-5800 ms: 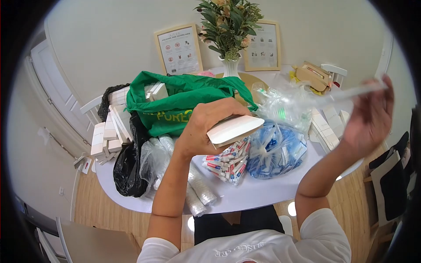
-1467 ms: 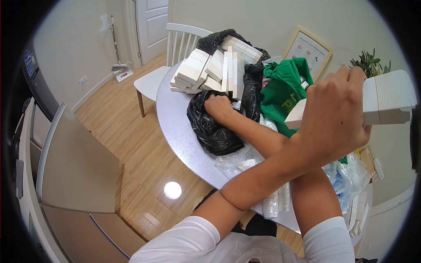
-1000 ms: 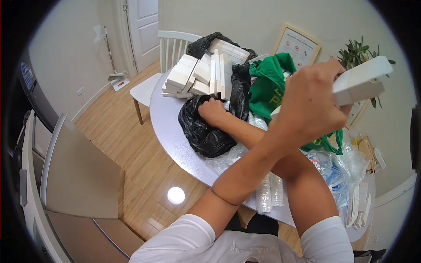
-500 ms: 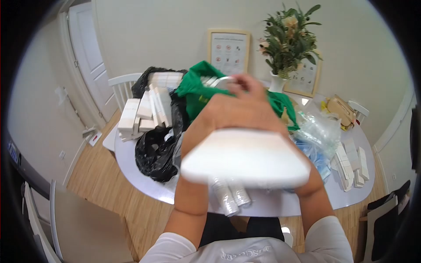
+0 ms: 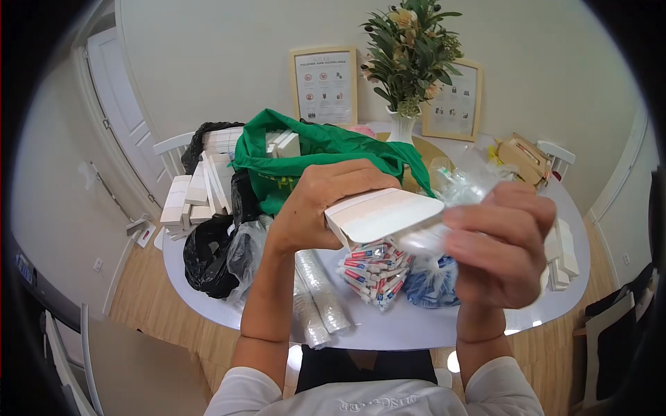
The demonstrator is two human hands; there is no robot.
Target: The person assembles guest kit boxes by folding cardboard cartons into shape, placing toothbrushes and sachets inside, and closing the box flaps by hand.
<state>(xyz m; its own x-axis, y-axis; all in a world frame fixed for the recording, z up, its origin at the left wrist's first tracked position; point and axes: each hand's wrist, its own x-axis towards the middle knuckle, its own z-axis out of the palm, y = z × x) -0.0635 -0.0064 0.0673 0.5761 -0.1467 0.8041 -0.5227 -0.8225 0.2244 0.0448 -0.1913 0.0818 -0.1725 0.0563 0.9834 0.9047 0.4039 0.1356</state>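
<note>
My left hand [image 5: 322,197] is wrapped round a small white cardboard box [image 5: 388,215], held tilted above the table with its end toward my right hand. At that end, my right hand [image 5: 503,246] has curled fingers, blurred by motion. A whitish, smeared piece lies between its fingertips and the box; whether it is a flap or something from inside I cannot tell. Below the box lies a clear bag of small red, white and blue tubes [image 5: 374,274]. Beside it are a bag of blue items [image 5: 433,281] and two long plastic-wrapped rolls [image 5: 320,291].
A green cloth bag [image 5: 267,180] holding white boxes stands behind my hands. More white boxes [image 5: 177,197] and a black plastic bag [image 5: 208,260] are at left. Clear plastic packaging [image 5: 458,184], a brown bag [image 5: 524,159] and a flower vase [image 5: 401,127] stand farther back.
The box has turned from broadside to end-on, and my right hand has moved to its right end. The view has shifted, uncovering the bagged tubes and more of the green bag.
</note>
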